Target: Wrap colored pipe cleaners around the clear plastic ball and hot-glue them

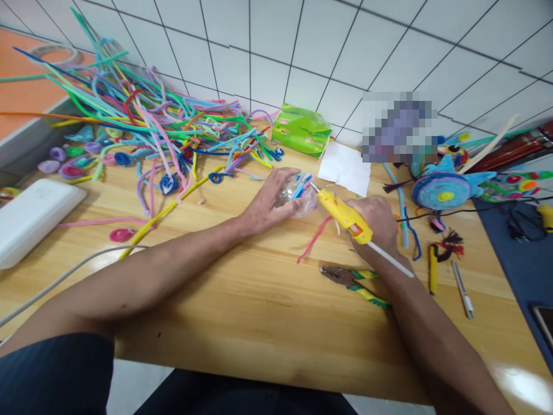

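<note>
My left hand (272, 202) is wrapped round a clear plastic bottle piece (288, 193) that has blue and pink pipe cleaner strips on its end. In my right hand (375, 222) is a yellow glue gun (345, 216), with a white glue stick jutting from its back. Its nozzle points at the strips, close to them or touching; I cannot tell which. A pink pipe cleaner (314, 239) hangs or lies just below the nozzle. Under my right forearm, pliers (345, 278) with green and yellow handles lie on the wooden table (242, 311).
A heap of coloured pipe cleaners (173, 121) spreads along the back left. A green tissue pack (300, 129) and a white sheet (344, 168) lie by the tiled wall. At right are a blue fish-shaped craft (444, 189) and a utility knife (463, 290). A white box-shaped device (38, 219) stands left.
</note>
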### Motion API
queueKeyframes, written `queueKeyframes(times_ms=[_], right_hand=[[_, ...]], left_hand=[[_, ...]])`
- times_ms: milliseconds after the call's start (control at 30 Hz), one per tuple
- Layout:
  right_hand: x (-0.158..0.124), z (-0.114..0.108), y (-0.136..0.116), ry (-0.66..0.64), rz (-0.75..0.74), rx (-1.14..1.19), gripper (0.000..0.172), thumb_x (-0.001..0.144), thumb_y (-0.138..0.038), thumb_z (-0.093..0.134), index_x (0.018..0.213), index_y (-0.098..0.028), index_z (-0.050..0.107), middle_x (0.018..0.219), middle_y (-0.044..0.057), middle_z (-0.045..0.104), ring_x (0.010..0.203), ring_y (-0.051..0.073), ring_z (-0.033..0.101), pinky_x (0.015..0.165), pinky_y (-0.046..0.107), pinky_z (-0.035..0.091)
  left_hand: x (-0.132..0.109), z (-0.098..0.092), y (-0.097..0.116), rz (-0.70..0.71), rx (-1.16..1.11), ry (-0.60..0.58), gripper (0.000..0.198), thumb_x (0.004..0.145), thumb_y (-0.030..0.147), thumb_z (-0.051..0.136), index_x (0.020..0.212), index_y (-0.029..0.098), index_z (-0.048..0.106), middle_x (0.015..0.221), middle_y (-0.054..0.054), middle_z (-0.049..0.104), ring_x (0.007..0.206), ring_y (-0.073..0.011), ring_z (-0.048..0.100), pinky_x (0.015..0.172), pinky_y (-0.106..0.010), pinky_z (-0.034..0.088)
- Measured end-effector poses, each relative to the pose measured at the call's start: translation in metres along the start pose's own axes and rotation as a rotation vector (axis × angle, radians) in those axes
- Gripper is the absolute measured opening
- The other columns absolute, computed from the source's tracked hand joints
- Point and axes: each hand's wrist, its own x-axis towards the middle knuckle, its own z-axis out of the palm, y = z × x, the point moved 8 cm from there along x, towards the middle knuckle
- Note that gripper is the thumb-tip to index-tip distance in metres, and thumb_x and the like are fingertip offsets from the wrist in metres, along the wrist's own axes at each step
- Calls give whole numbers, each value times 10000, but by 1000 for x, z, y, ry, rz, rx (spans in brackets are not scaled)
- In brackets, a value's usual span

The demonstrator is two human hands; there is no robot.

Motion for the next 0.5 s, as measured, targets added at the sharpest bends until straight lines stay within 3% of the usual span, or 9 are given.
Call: queueKeyframes(times_ms=[67,167,500], right_hand=[[1,-12,3,51,64,8,262,1047,-362,584,951,-248,799,835,127,734,921,343,663,864,454,464],[2,-21,4,66,80,47,202,1026,-350,617,970,-281,799,880,129,750,922,360,662,849,475,485],[3,5,-2,-95,4,54,208,1006,-343,620,1033,-265,811,856,138,728,964,366,679,881,491,453]], left_hand=[[-1,-1,-5,-52,-27,1,680,1115,682,629,1631,253,519,1630,-179,635,1539,-357,623,1356,-565,511],[-2,-1,-12,-106,-51,-1,709,1108,710,625,1639,255,511,1641,-176,629,1542,-354,627,1364,-558,509],[-1,1,-6,-70,-26,5,663,1113,668,638,1639,283,518,1623,-160,640,1527,-348,629,1350,-570,520]])
